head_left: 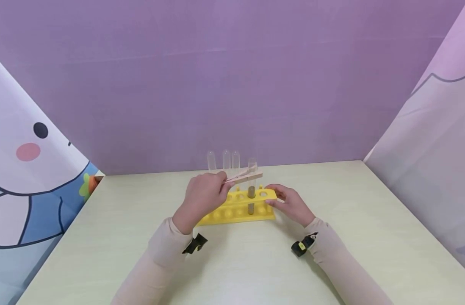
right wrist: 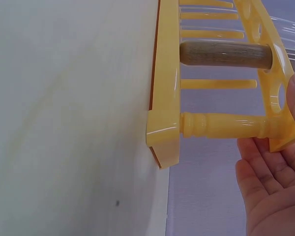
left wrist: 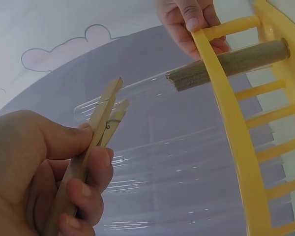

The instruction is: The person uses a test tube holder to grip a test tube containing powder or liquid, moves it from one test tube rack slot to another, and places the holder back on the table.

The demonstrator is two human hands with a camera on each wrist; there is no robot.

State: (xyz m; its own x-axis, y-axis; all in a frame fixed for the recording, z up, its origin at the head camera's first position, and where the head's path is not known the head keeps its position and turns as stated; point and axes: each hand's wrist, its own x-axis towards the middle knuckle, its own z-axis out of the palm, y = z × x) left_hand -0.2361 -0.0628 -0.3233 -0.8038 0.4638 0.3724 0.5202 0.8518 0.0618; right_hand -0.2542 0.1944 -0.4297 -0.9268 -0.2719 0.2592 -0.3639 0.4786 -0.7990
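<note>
A yellow test tube rack stands on the table. Upright in its right part is a clear test tube with a brown filling in its lower half. My left hand grips a wooden test tube clamp by its handle. The clamp's tips lie at the tube's upper part; whether they pinch the glass I cannot tell. My right hand holds the rack's right end, thumb in front and fingers behind the top plate.
Several clear tubes stand rounded end up at the back of the rack. A pale table carries everything. Behind it rises a purple backdrop, with printed cloth on the left side.
</note>
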